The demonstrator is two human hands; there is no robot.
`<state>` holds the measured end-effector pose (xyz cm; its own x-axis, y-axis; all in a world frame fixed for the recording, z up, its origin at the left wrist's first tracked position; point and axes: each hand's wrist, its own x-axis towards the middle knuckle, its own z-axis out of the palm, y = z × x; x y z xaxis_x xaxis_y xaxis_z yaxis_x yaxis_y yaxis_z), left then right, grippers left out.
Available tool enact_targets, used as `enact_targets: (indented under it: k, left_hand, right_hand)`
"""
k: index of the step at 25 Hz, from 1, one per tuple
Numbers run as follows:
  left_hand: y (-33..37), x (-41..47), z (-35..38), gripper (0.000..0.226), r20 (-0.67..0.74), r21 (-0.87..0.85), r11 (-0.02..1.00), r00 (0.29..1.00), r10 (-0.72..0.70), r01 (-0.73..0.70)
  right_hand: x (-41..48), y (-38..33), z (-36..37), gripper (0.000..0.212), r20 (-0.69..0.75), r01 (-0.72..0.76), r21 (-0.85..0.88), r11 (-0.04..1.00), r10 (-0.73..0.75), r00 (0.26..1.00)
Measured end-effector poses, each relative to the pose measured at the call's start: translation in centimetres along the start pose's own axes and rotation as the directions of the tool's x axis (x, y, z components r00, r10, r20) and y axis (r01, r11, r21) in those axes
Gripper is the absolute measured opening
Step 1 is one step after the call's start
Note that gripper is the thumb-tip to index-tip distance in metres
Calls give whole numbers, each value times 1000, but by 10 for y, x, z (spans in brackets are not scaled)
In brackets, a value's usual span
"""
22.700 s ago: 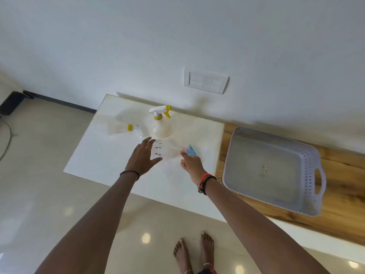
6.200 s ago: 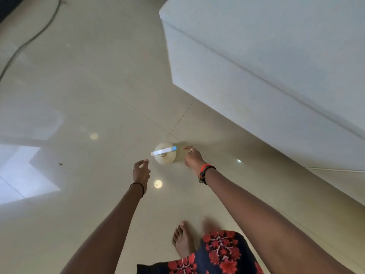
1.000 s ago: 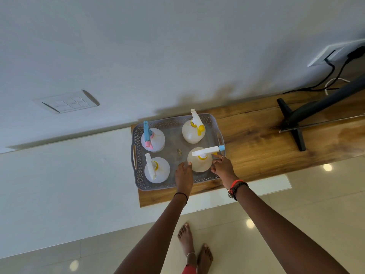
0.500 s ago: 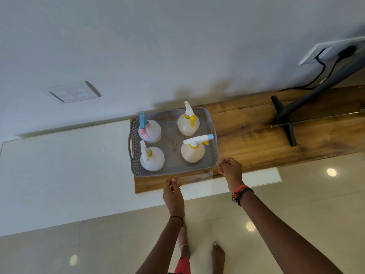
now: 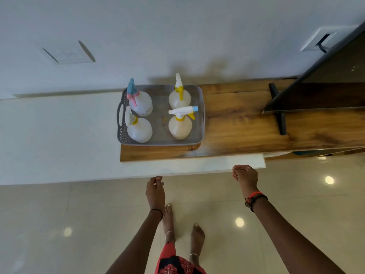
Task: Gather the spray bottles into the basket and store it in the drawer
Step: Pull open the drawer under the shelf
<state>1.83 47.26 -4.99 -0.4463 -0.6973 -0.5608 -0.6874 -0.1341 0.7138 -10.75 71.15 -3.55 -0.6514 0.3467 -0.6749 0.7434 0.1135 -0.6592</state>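
Observation:
A grey perforated basket point(image 5: 199, 123) stands on the wooden top point(image 5: 246, 123), against the wall. Several white spray bottles stand upright in it: one with a blue and pink trigger point(image 5: 141, 102), one with a white and yellow head point(image 5: 178, 97), one with a blue-tipped nozzle point(image 5: 180, 125), and one at the front left point(image 5: 139, 129). Both hands are in front of and below the basket, apart from it. My left hand point(image 5: 156, 187) and my right hand point(image 5: 245, 175) hover with loosely curled fingers at the front edge of the white panel point(image 5: 197, 165) below the wood. Neither holds anything.
A white counter point(image 5: 59, 135) runs to the left of the wooden top. A black stand with a dark screen point(image 5: 316, 91) occupies the right. A switch plate point(image 5: 69, 53) and a socket point(image 5: 320, 39) sit on the wall. My bare feet stand on glossy floor tiles point(image 5: 59, 224).
Both hands have let go of the blue-tipped bottle and drawn back from the basket, down to the white front edge. The bottle now stands in the basket.

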Motion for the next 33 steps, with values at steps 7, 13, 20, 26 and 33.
enact_targets:
  k: [7,13,20,26,33]
  left_hand:
    - [-30,23,-5,27,-10,137,990,999,-38,39]
    - [-48,53,-11,30,-25,189,980,998,-52,56]
    - [-73,80,-20,30,-55,177,984,998,-28,38]
    - [-87,89,-27,30,-71,167,986,997,0,12]
    - [-100,104,-33,31,-72,149,989,997,0,11]
  right_hand:
    - [44,46,-47,8,-157,-97,-17,995,93,983]
    - [92,49,-62,24,-93,-146,-211,966,129,987]
    - [129,61,-53,52,-79,-127,-168,977,116,990]
    - [125,65,-50,71,-58,-47,-54,997,44,997]
    - [135,75,-52,63,-75,85,-48,995,-88,993]
